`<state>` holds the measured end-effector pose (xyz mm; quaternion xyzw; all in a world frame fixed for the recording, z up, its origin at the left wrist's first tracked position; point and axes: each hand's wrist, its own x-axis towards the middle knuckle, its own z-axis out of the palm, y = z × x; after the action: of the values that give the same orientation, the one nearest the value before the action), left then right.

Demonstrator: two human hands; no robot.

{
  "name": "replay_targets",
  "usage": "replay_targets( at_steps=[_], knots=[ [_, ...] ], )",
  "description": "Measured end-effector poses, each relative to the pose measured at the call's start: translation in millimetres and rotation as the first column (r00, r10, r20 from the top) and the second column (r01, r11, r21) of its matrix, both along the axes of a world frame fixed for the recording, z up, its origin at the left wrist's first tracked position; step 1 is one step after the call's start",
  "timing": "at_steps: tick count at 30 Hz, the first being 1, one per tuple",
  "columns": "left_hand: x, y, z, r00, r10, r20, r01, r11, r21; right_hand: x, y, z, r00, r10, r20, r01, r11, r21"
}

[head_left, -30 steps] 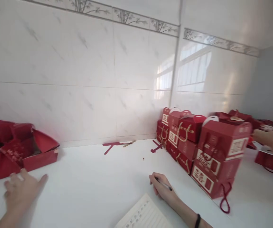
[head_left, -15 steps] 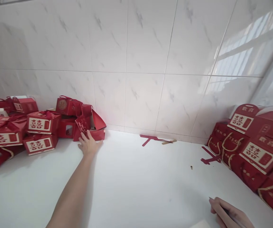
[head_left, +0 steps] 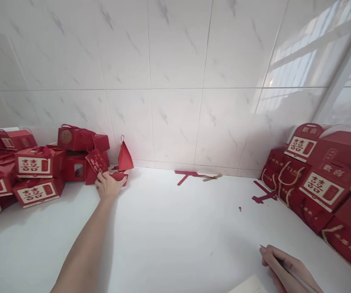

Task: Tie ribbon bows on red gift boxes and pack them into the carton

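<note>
My left hand is stretched far out to the left and is closed on the front edge of an open red gift box. The box's flaps stand up, one of them with gold lettering. It sits at the right end of a pile of red gift boxes against the tiled wall. My right hand rests at the bottom right of the white table, its fingers wrapped round a pen. The corner of a notebook shows beside it.
A stack of red gift boxes with rope handles lines the right side of the table. Red paper strips and a small wooden stick lie by the wall, and more red scraps lie near the right stack.
My view swung left from the right-hand stack. My left hand reached out to the open box and closed on it, and its flaps have risen. The pen hand has stayed put.
</note>
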<state>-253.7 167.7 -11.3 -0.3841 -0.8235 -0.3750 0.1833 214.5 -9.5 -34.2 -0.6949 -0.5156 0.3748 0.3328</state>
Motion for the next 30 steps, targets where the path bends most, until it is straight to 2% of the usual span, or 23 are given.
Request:
replay_targets(
  at_steps=[5,9,13,16,18,20,21,23,25,27,29,30],
  knots=[
    [12,-20,1.7,0.999,-0.047,-0.01,0.047,0.998,0.031,-2,0,4.6,0.999,0.025,-0.036,-0.023,0.999,0.041],
    [32,-54,4.1,0.989,-0.13,0.07,0.121,0.985,0.122,2,-4,9.3,0.987,0.159,-0.004,-0.157,0.979,0.127],
    [53,-95,6.1,0.947,-0.245,0.21,0.149,0.909,0.388,2,-10,17.3,0.972,0.218,0.083,-0.232,0.944,0.234],
    [74,-122,7.6,0.921,-0.315,0.227,0.174,0.858,0.483,-2,-15,17.6,0.96,0.246,0.136,-0.279,0.886,0.369],
    [97,-136,9.5,0.893,-0.385,0.232,0.214,0.817,0.536,-7,-17,14.7,0.964,0.241,0.115,-0.267,0.868,0.418],
    [129,-146,12.5,0.829,-0.519,0.208,0.315,0.741,0.593,-14,-17,13.2,0.972,0.234,0.007,-0.216,0.884,0.413],
    [148,-151,14.1,0.778,-0.603,0.177,0.385,0.68,0.624,-18,-16,14.2,0.967,0.242,-0.08,-0.19,0.892,0.411],
    [188,-159,16.8,0.641,-0.766,0.048,0.536,0.492,0.686,-25,-14,21.3,0.909,0.308,-0.281,-0.169,0.888,0.428],
    [227,-166,16.4,0.54,-0.832,-0.125,0.661,0.327,0.676,-29,-11,33.8,0.792,0.42,-0.444,-0.164,0.846,0.507],
    [256,-173,10.5,0.49,-0.825,-0.281,0.762,0.249,0.598,-31,-8,47.3,0.698,0.497,-0.515,-0.122,0.792,0.599],
    [271,-179,-0.5,0.408,-0.827,-0.386,0.852,0.194,0.486,-28,-6,57.1,0.689,0.491,-0.533,-0.036,0.758,0.651],
    [275,-182,-6.5,0.334,-0.847,-0.415,0.897,0.149,0.416,-25,-6,59.9,0.705,0.462,-0.538,0.013,0.75,0.661]
  ],
)
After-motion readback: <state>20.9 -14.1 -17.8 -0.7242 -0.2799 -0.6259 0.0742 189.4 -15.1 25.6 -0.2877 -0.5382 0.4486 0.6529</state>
